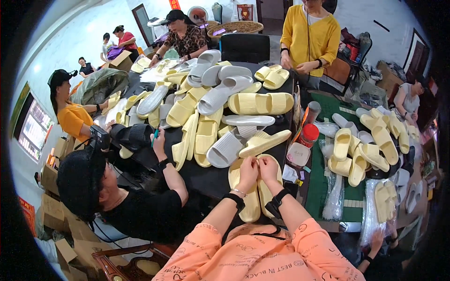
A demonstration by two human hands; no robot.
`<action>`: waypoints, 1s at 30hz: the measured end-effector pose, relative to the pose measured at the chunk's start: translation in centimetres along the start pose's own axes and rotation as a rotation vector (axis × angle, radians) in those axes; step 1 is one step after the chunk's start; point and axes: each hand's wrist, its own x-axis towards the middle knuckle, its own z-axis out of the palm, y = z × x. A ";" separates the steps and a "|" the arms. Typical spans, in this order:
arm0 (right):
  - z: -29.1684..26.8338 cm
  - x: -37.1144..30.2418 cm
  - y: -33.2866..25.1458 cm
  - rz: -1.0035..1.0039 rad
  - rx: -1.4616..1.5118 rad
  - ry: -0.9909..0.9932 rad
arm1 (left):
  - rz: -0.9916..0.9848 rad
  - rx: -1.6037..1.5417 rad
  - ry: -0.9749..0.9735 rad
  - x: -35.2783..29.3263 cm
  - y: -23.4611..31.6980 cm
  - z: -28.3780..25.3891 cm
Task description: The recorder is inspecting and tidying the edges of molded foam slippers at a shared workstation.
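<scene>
My left hand (249, 172) and my right hand (268, 168) meet over a pair of pale yellow slippers at the near table edge. The fingertips of both are pinched close together; anything between them is too small to make out. Under my left wrist lies the left slipper (250, 211), its toe pointing away from me. The right slipper (265, 202) lies alongside, partly covered by my right hand and wrist. Just beyond my hands are another yellow slipper (265, 142) and a grey slipper (226, 149).
Yellow and grey slippers pile up on the black table (199, 175). To my right stand a red-lidded jar (308, 135) and a small tub (298, 154), then a green mat (316, 192) with more slippers. At left, a co-worker in black holds a black slipper (136, 136).
</scene>
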 end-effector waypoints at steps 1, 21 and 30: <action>0.0 -0.1 0.1 -0.021 0.004 0.011 | 0.013 0.020 0.005 -0.3 0.0 0.0; -0.6 -0.6 0.0 0.010 0.096 -0.165 | -0.376 -0.505 -0.013 0.7 -1.6 -0.3; -0.5 -0.7 -0.1 -0.046 0.002 -0.188 | -0.407 -0.569 -0.072 0.9 -1.5 -0.8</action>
